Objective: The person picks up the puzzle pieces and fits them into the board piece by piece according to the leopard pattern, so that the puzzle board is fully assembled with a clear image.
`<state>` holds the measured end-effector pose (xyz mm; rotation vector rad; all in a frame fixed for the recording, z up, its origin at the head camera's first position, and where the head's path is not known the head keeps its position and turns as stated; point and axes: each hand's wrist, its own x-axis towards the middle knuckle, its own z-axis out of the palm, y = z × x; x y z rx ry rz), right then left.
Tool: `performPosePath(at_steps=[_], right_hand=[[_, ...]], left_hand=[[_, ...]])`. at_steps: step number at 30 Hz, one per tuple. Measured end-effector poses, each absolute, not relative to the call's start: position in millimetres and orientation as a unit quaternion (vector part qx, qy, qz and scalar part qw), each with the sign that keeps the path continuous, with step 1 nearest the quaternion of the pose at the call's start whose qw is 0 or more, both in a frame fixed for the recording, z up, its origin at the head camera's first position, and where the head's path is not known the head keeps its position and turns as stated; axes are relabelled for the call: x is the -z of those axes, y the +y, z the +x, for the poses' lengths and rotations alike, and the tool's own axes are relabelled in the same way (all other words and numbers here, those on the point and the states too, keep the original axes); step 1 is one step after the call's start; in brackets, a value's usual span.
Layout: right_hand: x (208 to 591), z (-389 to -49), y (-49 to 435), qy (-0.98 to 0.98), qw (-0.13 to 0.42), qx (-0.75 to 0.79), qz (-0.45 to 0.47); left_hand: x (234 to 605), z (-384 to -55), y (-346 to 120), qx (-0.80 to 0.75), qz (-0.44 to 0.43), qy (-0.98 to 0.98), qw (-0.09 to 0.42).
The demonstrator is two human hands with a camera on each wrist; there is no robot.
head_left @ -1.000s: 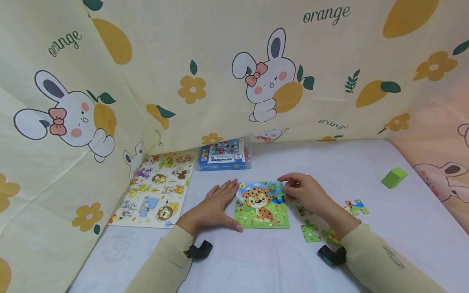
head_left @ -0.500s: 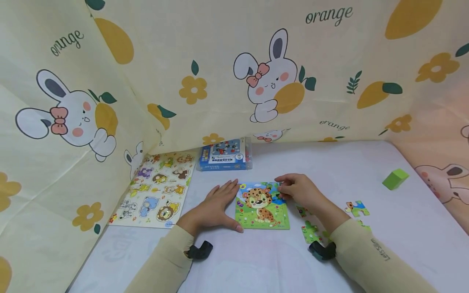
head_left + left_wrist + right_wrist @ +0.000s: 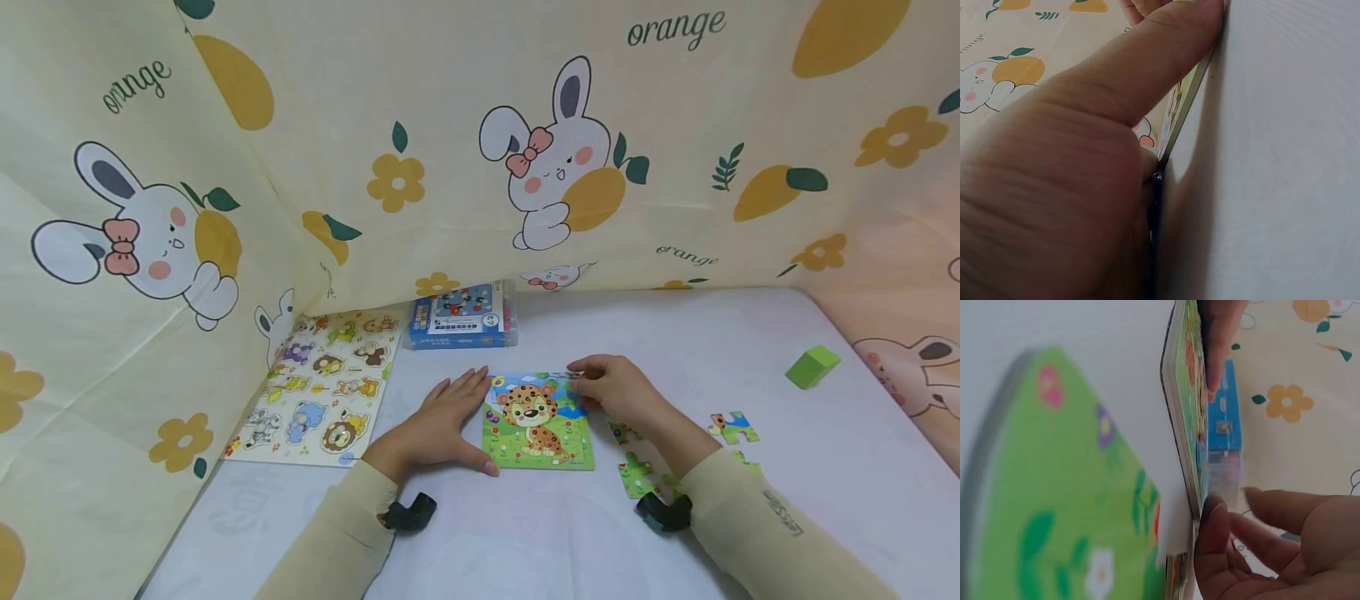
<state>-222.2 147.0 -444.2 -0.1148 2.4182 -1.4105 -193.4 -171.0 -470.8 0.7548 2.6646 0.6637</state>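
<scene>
A square leopard jigsaw puzzle (image 3: 531, 425) lies in the middle of the table, with its pale board edge seen side-on in the right wrist view. My left hand (image 3: 442, 425) rests along its left side, fingers extended, thumb tip at the lower left corner. In the left wrist view the left thumb (image 3: 1135, 56) lies straight against the table. My right hand (image 3: 618, 396) is at the puzzle's upper right corner. The right wrist view shows one fingertip right at that corner and the other fingers apart from it, with no piece visible between them.
Loose jigsaw pieces (image 3: 637, 475) lie right of the puzzle, partly under the right forearm, and another piece (image 3: 735, 427) sits farther right. A green block (image 3: 813, 367) stands at the far right. Behind are a blue box (image 3: 461, 321) and an animal puzzle board (image 3: 318, 387) on the left.
The right hand has shifted slightly left over the puzzle's upper right corner, then back a little. The puzzle's blue upper right part shows more evenly now. The left hand stays in place.
</scene>
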Motion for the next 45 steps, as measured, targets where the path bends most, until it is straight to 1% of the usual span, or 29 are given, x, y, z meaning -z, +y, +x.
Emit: performPosePath(at_steps=[5, 13, 24, 31, 34, 37, 42, 45], right_hand=[[441, -218, 154, 0.856, 0.157, 0.487, -0.071], [431, -203, 174, 0.836, 0.151, 0.518, -0.099], [421, -186, 211, 0.794, 0.100, 0.569, -0.190], [426, -177, 238, 0.780, 0.075, 0.577, -0.230], [431, -175, 249, 0.778, 0.066, 0.581, -0.228], [439, -174, 256, 0.788, 0.064, 0.576, -0.207], [453, -179, 262, 0.840, 0.085, 0.511, -0.163], [460, -182, 264, 0.865, 0.094, 0.466, -0.160]], left_hand=[[472, -194, -171, -0.232, 0.263, 0.925, 0.146], [471, -194, -171, -0.235, 0.263, 0.924, 0.146], [471, -193, -172, -0.236, 0.260, 0.925, 0.146], [469, -192, -170, -0.231, 0.258, 0.926, 0.148], [469, -192, -169, -0.229, 0.260, 0.927, 0.148], [468, -191, -169, -0.227, 0.261, 0.927, 0.148], [467, -191, -169, -0.233, 0.261, 0.925, 0.147], [467, -191, -170, -0.233, 0.262, 0.925, 0.146]])
